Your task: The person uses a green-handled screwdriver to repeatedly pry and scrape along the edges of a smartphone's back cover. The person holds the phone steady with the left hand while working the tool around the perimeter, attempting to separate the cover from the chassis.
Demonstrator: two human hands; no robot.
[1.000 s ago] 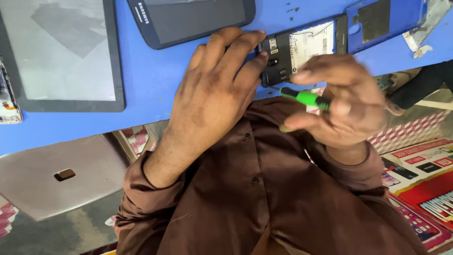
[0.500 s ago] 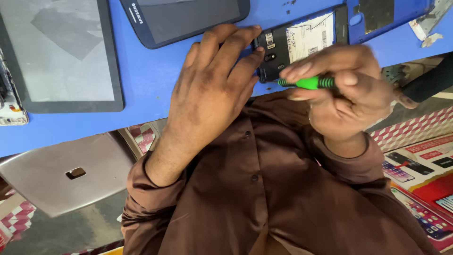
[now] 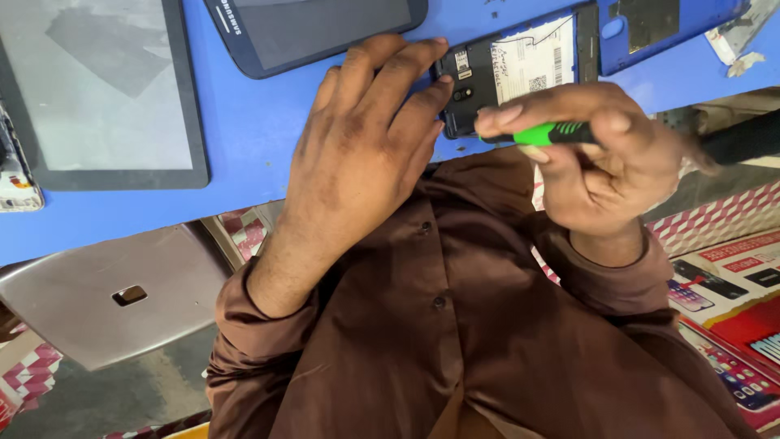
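Working screws on the opened phone [image 3: 520, 77]
Left hand [image 3: 366, 146] flat, pinning it; right hand [image 3: 605, 158] gripping green screwdriver [image 3: 552, 132] — next, seating tip squarely

A blue tabletop [image 3: 244, 138] is seen across the upper part of the view, evenly lit with soft shadows. A grey metal stool seat [image 3: 106, 301] with a small rectangular slot is placed below the table edge at the left. Dark grey floor [image 3: 106, 402] is shown under the stool. Red-and-white patterned cardboard [image 3: 28, 378] is seen at the lower left corner and again beneath the table edge beside the stool. A red-and-white patterned surface [image 3: 723, 219] is visible at the right, with printed posters of phones [image 3: 731, 309] laid just below it. Walls and windows are not shown.
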